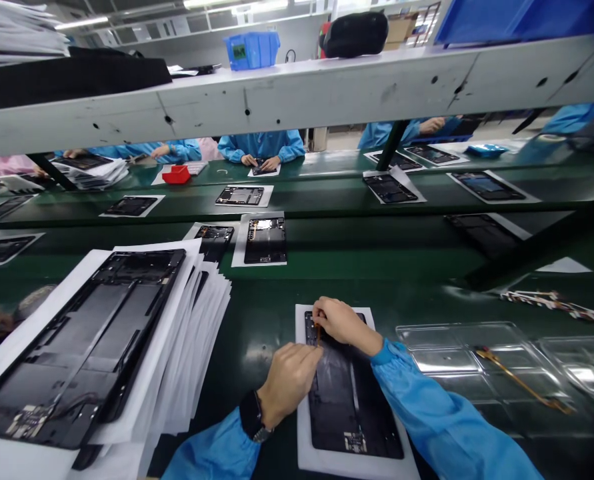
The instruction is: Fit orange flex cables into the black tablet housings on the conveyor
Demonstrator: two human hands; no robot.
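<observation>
A black tablet frame [349, 407] lies on a white sheet [304, 447] in front of me on the green belt. My left hand [289, 383] rests curled on the frame's left edge, its fingers pressed together. My right hand [339, 321] is at the frame's upper left corner, fingers pinched on a small orange flex strip [317, 331]. Both arms are in blue sleeves, and there is a dark watch [253, 417] on the left wrist.
A stack of white sheets with a large black frame [84, 347] on top lies at the left. Clear plastic trays [481, 363] at the right hold an orange flex cable [519, 381]. More frames lie on the belts beyond, where people in blue coats [261, 147] work.
</observation>
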